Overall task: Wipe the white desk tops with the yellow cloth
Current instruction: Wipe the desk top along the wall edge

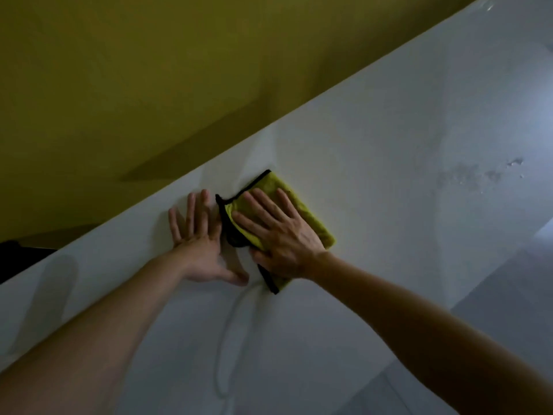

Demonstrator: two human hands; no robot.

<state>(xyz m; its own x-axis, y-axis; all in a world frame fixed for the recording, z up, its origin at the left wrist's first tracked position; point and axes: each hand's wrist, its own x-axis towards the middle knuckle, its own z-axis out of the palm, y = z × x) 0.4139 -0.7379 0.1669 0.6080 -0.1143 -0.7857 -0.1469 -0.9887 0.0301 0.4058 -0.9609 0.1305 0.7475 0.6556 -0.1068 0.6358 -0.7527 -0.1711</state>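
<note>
The yellow cloth (269,182) lay folded on the white desk top (389,130), near centre frame, close to the back edge where the yellow wall (119,70) began. The right hand (281,235) pressed flat on it, fingers straight and spread. The cloth's long axis ran with those fingers, from upper left to lower right. The left hand (197,244) rested open on bare desk just left of the cloth, holding nothing. Wet blotches (466,175) showed well apart toward the right, so the next stroke probably belonged rightward, with the right hand nearer.
</note>
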